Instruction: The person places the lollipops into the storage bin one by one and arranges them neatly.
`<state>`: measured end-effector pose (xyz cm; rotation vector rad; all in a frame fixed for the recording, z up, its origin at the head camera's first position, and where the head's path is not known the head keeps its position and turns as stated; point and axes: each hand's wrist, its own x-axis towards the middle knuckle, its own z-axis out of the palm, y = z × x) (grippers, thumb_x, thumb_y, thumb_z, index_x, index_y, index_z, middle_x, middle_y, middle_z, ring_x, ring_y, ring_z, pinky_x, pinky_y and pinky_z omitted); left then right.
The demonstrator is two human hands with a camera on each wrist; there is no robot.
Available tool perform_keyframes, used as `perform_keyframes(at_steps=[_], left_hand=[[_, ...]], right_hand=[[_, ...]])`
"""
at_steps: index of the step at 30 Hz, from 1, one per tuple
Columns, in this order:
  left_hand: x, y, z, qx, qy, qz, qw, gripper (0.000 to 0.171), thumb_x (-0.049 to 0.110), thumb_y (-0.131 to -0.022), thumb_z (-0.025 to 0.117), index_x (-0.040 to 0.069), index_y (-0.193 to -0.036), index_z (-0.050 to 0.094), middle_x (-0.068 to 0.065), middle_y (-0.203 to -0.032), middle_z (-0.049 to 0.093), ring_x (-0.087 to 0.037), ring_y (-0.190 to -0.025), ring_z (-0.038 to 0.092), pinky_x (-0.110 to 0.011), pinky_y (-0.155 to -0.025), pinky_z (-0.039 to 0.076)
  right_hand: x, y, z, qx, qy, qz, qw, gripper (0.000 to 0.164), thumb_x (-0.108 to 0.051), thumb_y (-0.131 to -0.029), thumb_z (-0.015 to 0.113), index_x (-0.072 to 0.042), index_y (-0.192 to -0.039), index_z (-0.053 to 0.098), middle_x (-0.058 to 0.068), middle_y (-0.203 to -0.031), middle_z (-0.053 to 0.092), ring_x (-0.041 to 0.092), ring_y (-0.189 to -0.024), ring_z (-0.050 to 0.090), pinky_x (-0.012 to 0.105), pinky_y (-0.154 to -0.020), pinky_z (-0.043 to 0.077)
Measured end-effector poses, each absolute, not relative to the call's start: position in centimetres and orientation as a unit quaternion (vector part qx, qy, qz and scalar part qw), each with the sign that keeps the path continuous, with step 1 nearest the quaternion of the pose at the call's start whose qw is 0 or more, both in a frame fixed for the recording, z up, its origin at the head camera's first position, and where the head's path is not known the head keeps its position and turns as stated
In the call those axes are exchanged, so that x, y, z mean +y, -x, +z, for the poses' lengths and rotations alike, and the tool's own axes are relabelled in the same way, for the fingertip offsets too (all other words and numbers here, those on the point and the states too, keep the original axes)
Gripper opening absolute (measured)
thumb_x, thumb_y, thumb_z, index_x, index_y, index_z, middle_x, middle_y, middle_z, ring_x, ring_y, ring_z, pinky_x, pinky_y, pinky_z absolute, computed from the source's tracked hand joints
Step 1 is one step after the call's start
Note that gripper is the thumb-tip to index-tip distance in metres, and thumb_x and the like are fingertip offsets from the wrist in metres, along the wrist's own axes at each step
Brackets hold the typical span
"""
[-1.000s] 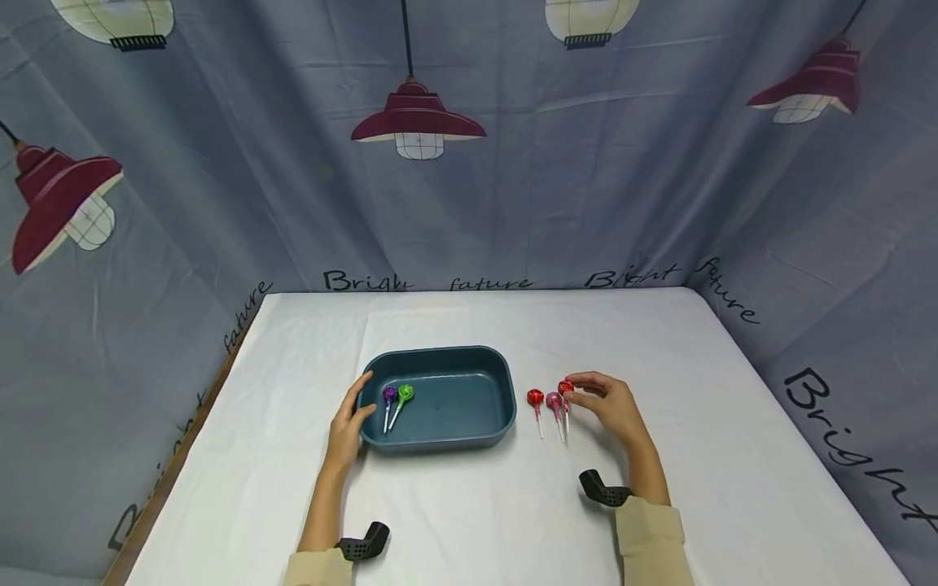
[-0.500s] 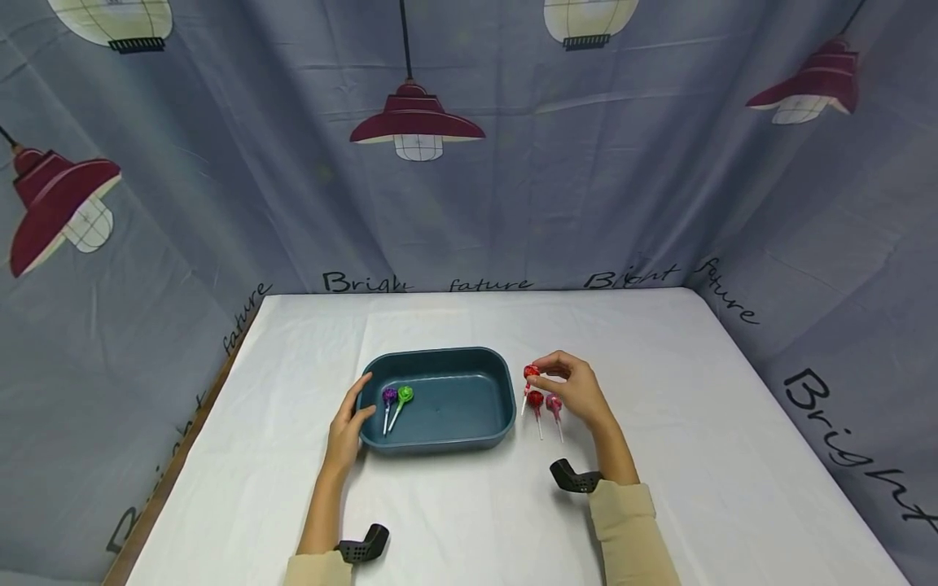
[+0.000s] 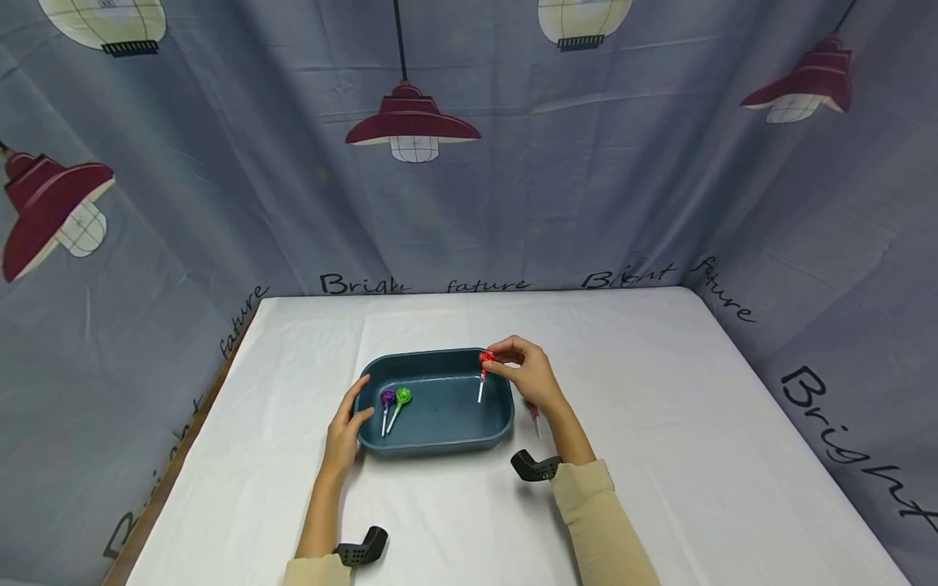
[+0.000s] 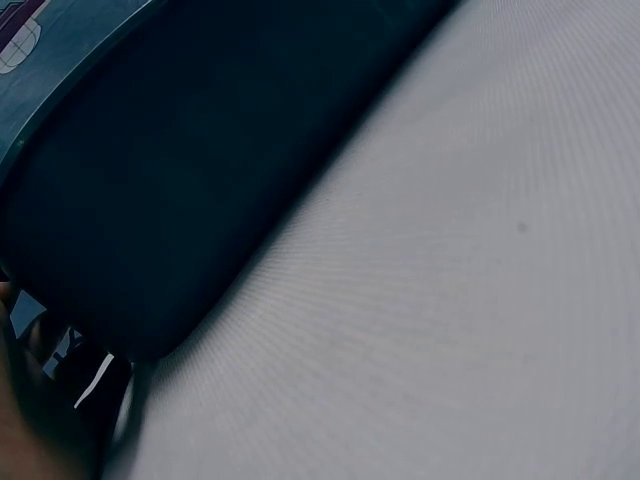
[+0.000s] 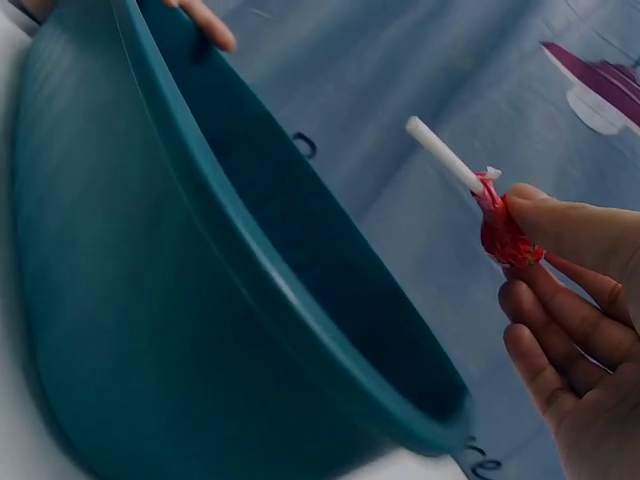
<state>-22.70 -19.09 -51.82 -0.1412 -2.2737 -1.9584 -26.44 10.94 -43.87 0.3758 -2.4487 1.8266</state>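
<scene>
A dark teal plastic tray (image 3: 440,446) sits in the middle of the white-covered table. My left hand (image 3: 343,435) grips its left end, thumb and a finger over the rim. Inside, towards the left, lie a purple lollipop (image 3: 387,397) and a green lollipop (image 3: 403,395) side by side. Over the tray's right end my right hand (image 3: 529,378) pinches a red lollipop (image 3: 486,357) by its wrapped head between thumb and fingers. In the right wrist view this lollipop's white stick (image 5: 445,155) points away from the fingers, apart from the tray.
Right of the tray another red lollipop (image 3: 534,413) lies on the table, partly covered by my right wrist. A white cloth (image 3: 696,423) covers the tabletop. A blue-grey curtain (image 3: 469,220) printed with lamps and writing hangs behind it.
My right hand has lifted the red lollipop from beside the others and carried it left over the tray. A pink lollipop is now hidden behind that arm. The left hand stays on the tray.
</scene>
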Motion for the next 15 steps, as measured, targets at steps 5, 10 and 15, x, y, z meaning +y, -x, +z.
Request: perform_keyframes(at_steps=[5,10,15], left_hand=[[-19.0,22.7,-51.8,-0.755,0.047,-0.650,0.067,0.049,0.001,-0.091,0.047,0.007,-0.139,0.040,-0.008,-0.145,0.034,-0.021,-0.136,0.020,-0.041,-0.109,0.014],[-19.0,22.6,-51.7,-0.758,0.045,-0.647,0.068,0.049,0.002,-0.091,0.048,0.008,-0.139,0.040,-0.008,-0.145,0.034,-0.020,-0.136,0.021,-0.041,-0.109,0.015],[-19.1,22.6,-51.8,-0.756,0.051,-0.649,0.069,0.050,0.001,-0.091,0.047,0.007,-0.139,0.040,-0.008,-0.145,0.034,-0.021,-0.136,0.021,-0.041,-0.109,0.015]], right_hand=[[9.3,26.9,-44.0,-0.792,-0.132,0.596,0.029,0.027,-0.006,-0.081,0.070,0.006,-0.104,0.061,0.020,-0.100,0.062,0.032,-0.092,0.059,0.030,-0.079,0.050],[7.5,27.2,-44.1,-0.789,-0.151,0.596,0.016,0.026,-0.005,-0.080,0.070,0.006,-0.103,0.062,0.020,-0.098,0.063,0.033,-0.090,0.060,0.035,-0.080,0.050],[5.8,28.5,-46.1,-0.789,-0.155,0.595,0.017,0.024,-0.011,-0.078,0.073,-0.002,-0.099,0.065,0.009,-0.092,0.065,0.022,-0.084,0.061,0.030,-0.075,0.051]])
